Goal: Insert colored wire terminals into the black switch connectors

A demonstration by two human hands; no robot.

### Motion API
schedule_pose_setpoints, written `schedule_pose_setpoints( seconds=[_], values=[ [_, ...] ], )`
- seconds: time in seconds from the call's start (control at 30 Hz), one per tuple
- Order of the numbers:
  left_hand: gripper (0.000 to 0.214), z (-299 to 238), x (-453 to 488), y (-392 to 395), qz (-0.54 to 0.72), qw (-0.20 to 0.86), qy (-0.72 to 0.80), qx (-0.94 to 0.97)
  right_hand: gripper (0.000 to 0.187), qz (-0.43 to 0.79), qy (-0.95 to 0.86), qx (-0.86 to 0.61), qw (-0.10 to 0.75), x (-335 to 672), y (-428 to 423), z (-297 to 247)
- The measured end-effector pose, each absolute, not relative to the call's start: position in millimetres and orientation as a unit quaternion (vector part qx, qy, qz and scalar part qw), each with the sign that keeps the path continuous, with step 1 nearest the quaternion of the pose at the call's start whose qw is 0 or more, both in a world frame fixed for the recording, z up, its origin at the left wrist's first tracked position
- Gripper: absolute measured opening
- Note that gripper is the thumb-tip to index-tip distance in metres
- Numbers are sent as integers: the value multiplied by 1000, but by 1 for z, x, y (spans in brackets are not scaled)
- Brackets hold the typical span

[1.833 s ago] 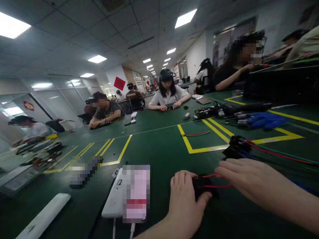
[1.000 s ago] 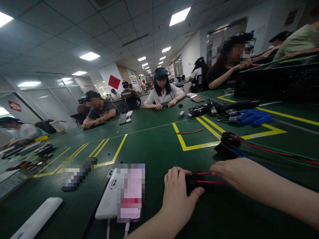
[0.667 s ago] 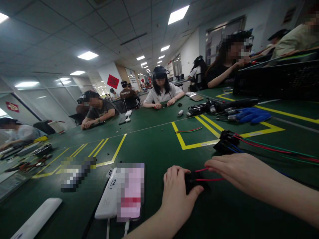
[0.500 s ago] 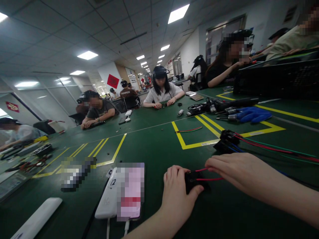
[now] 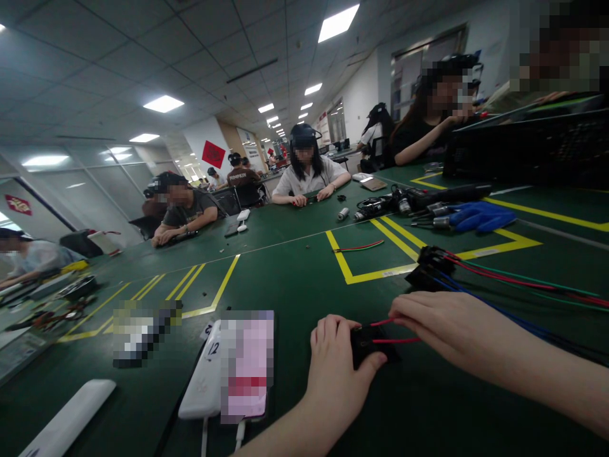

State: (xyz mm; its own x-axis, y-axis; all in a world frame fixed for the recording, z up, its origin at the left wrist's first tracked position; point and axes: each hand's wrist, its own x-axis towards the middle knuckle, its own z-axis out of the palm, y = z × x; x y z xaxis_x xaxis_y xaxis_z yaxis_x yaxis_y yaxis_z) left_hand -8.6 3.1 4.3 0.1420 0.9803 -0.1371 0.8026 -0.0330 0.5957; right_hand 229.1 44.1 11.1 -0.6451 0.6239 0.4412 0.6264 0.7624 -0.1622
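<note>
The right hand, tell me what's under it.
Two red wires run from the black part and disappear under the right hand; the rest of them there is covered.

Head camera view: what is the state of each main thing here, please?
left hand: fingers and thumb around black block
black block: held, red wires leading out
red wires: running towards right hand
right hand: fingertips at upper wire, thumb hidden
second block: not held, coloured wires attached
phone: face up, white cable at lower end
power bank: lying beside phone
short wires: lying loose
ceiling light: on
</note>
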Motion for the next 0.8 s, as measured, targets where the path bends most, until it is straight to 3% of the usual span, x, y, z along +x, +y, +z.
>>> schedule_pose_setpoints(
  seconds=[0.1, 0.37, 0.7, 0.8],
  values=[
    [36, 3, -8, 4, 158, 273, 633, 707, 20, -3, -905, -354, 237, 229, 44, 10],
    [37, 4, -9, 4, 152, 275, 634, 706, 19, 159, -873, -448, 111, 228, 51, 10],
    [38, 1, -10, 4, 150, 277, 634, 706, 22, 7, -911, -354, 213, 224, 42, 13],
    [38, 0, -10, 4, 157, 273, 631, 709, 20, 13, -907, -362, 214, 224, 43, 11]
  ],
)
